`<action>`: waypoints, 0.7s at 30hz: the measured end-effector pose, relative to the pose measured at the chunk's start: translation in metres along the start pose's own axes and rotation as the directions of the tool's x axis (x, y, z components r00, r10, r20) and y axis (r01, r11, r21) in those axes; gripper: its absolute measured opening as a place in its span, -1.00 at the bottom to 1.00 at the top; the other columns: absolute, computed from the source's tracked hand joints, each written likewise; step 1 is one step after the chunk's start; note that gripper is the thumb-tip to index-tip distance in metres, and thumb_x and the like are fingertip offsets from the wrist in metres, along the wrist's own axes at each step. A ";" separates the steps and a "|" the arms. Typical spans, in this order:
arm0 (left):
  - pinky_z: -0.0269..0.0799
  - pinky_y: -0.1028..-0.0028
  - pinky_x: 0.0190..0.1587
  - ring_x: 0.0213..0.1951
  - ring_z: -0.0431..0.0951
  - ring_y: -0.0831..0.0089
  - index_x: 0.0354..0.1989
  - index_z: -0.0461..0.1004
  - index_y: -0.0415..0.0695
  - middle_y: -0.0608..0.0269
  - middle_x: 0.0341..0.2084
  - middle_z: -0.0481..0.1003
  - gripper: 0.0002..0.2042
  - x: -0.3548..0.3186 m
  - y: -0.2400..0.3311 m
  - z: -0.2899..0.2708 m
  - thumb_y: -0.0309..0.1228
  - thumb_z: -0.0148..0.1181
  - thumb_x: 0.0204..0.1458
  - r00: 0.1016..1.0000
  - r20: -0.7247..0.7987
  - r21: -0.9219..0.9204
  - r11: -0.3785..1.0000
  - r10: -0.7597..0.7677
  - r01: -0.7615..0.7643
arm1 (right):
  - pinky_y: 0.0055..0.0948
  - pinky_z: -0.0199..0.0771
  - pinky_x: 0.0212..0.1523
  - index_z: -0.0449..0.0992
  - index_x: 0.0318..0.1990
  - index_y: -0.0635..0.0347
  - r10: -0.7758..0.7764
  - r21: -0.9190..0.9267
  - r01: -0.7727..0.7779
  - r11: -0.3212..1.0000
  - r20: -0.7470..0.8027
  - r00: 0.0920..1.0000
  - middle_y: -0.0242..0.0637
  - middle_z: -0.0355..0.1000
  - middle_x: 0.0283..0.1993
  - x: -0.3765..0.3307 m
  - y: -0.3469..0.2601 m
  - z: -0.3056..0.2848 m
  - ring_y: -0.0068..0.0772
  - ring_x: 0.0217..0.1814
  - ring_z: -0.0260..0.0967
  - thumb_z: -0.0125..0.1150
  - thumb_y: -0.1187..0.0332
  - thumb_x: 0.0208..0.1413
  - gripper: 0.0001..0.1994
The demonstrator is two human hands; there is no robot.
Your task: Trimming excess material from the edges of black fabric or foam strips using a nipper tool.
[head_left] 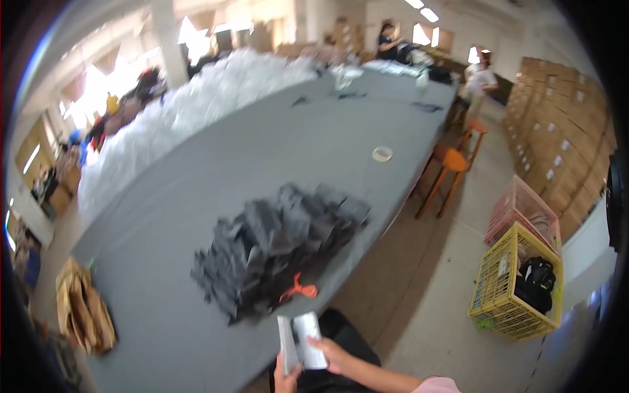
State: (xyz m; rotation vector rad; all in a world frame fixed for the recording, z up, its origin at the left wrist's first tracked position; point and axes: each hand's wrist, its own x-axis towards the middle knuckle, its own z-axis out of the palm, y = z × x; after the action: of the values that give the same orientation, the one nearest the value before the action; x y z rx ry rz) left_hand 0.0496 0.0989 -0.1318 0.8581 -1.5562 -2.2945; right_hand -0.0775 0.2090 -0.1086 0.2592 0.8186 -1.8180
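Observation:
Low in the view, just off the near table edge, I hold a white folding object (310,331) opened like a small book. Whether it is a notebook or a phone in a flip case, I cannot tell. My left hand (287,376) is closed on its lower left part. From the right, my right hand (333,355) grips the right panel, thumb on its face. Ahead of my hands, a crumpled heap of dark grey fabric pieces (268,229) lies on the grey table (177,190). By the heap's near edge is an orange tool (299,287), apparently small snips.
A tape roll (382,154) lies near the table's right edge. Brown paper bags (84,306) stand at left; white plastic bags (196,98) pile behind. On the right are an orange stool (451,159), yellow crate (508,285), pink crate (524,203) and stacked cartons (557,131). Two people are farther off.

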 end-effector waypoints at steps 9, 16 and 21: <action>0.09 0.18 0.18 0.14 0.14 -0.12 0.22 0.08 -0.25 -0.23 0.15 0.07 -0.48 0.002 0.025 0.054 -0.25 -0.04 0.15 0.712 0.506 0.541 0.464 0.487 -0.702 | -0.37 0.38 -0.06 0.32 0.04 0.11 -0.246 -0.129 0.238 0.963 -0.049 0.968 -0.29 0.39 -0.10 -0.028 -0.009 0.021 -0.39 -0.02 0.35 0.08 0.14 0.13 -0.62; 0.10 0.20 0.15 0.09 0.18 -0.03 0.17 0.10 -0.24 -0.18 0.04 0.13 -0.50 -0.002 0.023 0.055 -0.16 -0.10 0.16 0.705 0.578 0.546 0.448 0.411 -0.708 | -0.48 0.46 -0.23 0.36 -0.12 0.11 -0.281 -0.071 0.279 0.957 -0.017 0.959 -0.40 0.40 -0.30 -0.033 -0.009 0.013 -0.49 -0.25 0.40 0.18 0.44 0.04 -0.76; 0.02 0.20 0.22 0.20 0.06 -0.04 0.26 -0.02 -0.23 -0.21 0.16 0.01 -0.40 -0.009 0.022 0.056 -0.09 -0.11 0.16 0.730 0.568 0.632 0.366 0.382 -0.683 | -0.50 0.44 -0.18 0.37 -0.11 0.14 -0.295 -0.016 0.295 0.955 0.004 0.956 -0.40 0.41 -0.28 -0.033 -0.003 0.004 -0.50 -0.23 0.39 0.16 0.44 0.06 -0.77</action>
State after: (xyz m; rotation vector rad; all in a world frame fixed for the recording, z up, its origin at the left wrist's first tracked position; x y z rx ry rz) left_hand 0.0212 0.1375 -0.0945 -0.0354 -2.6285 -1.1652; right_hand -0.0658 0.2315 -0.0866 0.1293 0.9081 -2.0884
